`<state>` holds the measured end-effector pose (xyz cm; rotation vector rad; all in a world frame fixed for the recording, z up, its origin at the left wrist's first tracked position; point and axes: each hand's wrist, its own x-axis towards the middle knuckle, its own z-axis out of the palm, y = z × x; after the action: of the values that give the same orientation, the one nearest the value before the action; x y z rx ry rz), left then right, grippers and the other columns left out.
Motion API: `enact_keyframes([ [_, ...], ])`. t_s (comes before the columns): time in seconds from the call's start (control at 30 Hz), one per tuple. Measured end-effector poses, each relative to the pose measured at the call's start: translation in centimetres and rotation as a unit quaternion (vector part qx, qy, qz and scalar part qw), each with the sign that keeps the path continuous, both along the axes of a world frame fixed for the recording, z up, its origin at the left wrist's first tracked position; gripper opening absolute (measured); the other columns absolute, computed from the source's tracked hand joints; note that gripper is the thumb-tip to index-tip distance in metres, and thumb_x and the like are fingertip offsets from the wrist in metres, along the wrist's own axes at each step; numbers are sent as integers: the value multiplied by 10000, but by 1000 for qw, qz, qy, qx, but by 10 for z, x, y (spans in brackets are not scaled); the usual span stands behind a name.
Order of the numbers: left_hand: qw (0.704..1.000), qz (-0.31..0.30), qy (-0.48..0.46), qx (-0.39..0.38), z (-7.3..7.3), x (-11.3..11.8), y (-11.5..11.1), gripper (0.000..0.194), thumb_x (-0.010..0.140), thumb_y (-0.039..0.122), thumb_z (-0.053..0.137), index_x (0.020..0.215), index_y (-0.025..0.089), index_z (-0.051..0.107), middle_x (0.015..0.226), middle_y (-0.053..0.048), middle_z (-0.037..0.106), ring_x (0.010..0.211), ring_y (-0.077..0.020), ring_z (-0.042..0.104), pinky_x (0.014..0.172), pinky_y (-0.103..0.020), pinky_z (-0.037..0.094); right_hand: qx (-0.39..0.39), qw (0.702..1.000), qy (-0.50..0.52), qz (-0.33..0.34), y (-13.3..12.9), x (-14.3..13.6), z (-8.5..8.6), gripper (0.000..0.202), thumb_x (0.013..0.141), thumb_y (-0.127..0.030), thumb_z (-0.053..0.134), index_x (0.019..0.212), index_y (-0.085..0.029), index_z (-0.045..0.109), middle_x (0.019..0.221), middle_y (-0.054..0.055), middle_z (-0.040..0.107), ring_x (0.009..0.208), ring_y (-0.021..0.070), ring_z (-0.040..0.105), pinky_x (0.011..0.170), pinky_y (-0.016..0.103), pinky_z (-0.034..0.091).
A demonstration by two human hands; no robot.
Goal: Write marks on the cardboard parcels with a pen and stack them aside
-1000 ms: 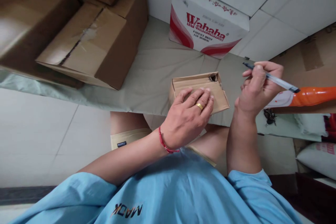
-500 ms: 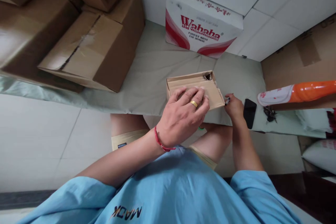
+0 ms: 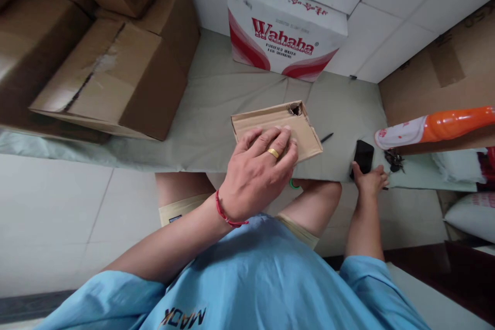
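The small cardboard box lies near the front edge of the cloth-covered table, set a little askew. It is plain light brown and flat-topped, with a ragged dark hole in its far right corner, a fold running along the far side and a rough, uneven right edge. The left hand lies on its top, palm down, fingers bent and slightly apart. A dark pen shows just beside the box's right edge. At the table's front edge, the right hand has its thumb against the black phone; I cannot tell whether it grips anything. Keys lie near the phone.
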<state>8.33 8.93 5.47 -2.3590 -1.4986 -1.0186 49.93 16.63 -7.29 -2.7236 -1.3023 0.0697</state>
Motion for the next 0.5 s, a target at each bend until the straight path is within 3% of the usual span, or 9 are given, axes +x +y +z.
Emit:
enact_keyframes([
  [0.2,999,-17,-23,-30,-2,-1,0,364,1036,228,614,1390,219,698,1515,-147,715,1401,-319,681,1185,-536,511,-61,997,28,-33,5,9,-3,1009,836,-709,759,1489,40,585,1590,399,480,1562,490,399,1318,562,284],
  [0.37,999,-14,-18,-32,-2,-1,0,348,1040,238,611,1374,214,706,1506,-144,722,1404,-317,680,1187,-531,509,-66,996,22,-56,15,4,-3,1059,822,-707,764,1487,94,569,1543,427,487,1504,522,448,1292,576,326],
  [0.5,1000,-4,-2,-10,-3,-1,0,317,1046,252,615,1342,195,714,1471,-147,743,1379,-309,695,1172,-513,514,-61,998,13,-16,3,-4,-1,1024,800,-664,799,1416,128,592,1392,454,586,1446,544,521,1271,616,357],
])
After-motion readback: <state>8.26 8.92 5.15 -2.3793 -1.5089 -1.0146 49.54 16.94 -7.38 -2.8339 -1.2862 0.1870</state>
